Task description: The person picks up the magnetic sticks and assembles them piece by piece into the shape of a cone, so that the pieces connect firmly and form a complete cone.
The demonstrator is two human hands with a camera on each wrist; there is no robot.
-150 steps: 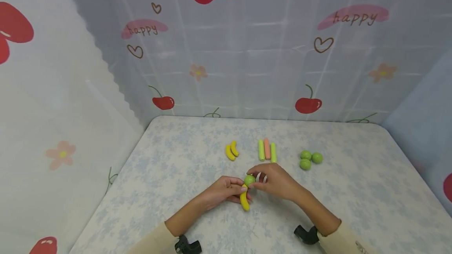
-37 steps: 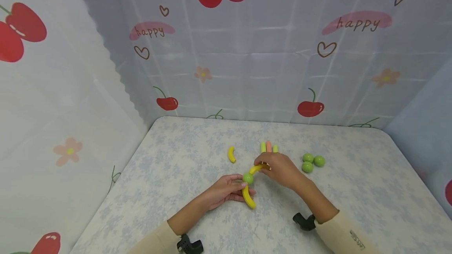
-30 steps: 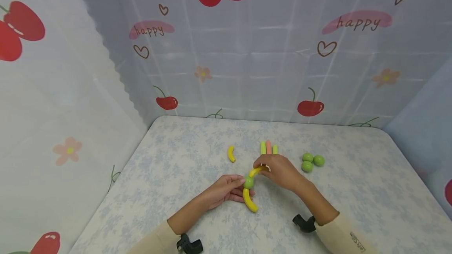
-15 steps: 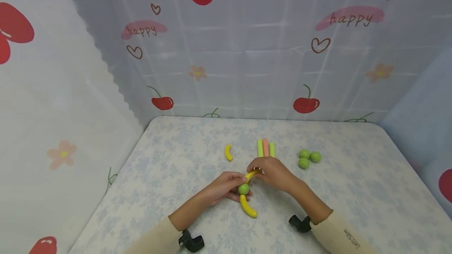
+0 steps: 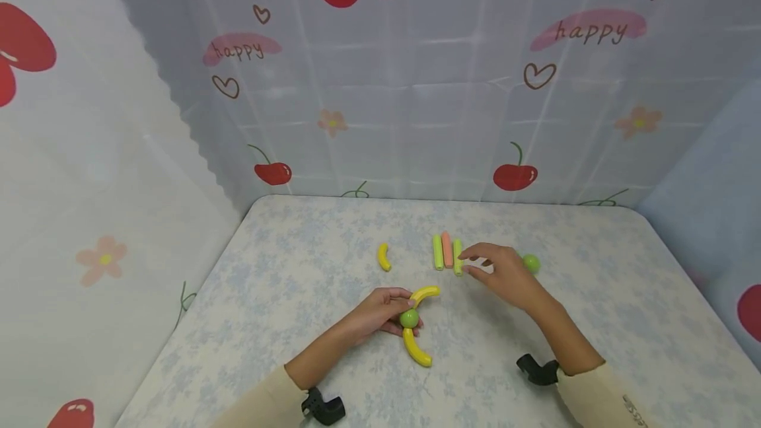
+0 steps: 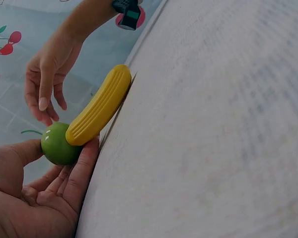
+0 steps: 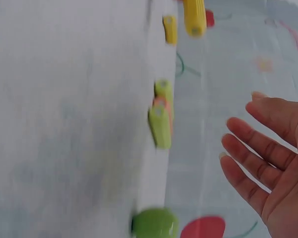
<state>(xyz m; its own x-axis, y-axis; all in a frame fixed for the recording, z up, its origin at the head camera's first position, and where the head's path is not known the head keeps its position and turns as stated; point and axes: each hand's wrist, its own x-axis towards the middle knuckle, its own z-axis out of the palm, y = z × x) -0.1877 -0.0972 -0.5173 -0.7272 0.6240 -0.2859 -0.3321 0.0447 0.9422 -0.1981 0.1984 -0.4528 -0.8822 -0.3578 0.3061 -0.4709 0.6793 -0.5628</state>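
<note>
At a blue-mottled desk (image 5: 285,249) before cherry-print sheeting (image 5: 416,98), our left hand (image 5: 380,312) pinches a green ball (image 5: 409,318); our spread right hand (image 5: 504,273) no longer holds the upper banana (image 5: 426,294).

The word "happy" (image 5: 240,50) is printed in lowercase brown script on a pink patch (image 5: 271,43) of the hanging sheet (image 5: 416,117), beyond and to the left of your left hand (image 5: 379,312). A second "happy" (image 5: 590,31), in matching script and appearing larger, stands on another pink patch (image 5: 637,20) of the same sheet, beyond and to the right of your right hand (image 5: 505,276). Dark lettering (image 5: 635,411) runs along your right sleeve (image 5: 594,392), behind that hand on the forearm; it is slanted and too small for you to read with certainty.
</note>
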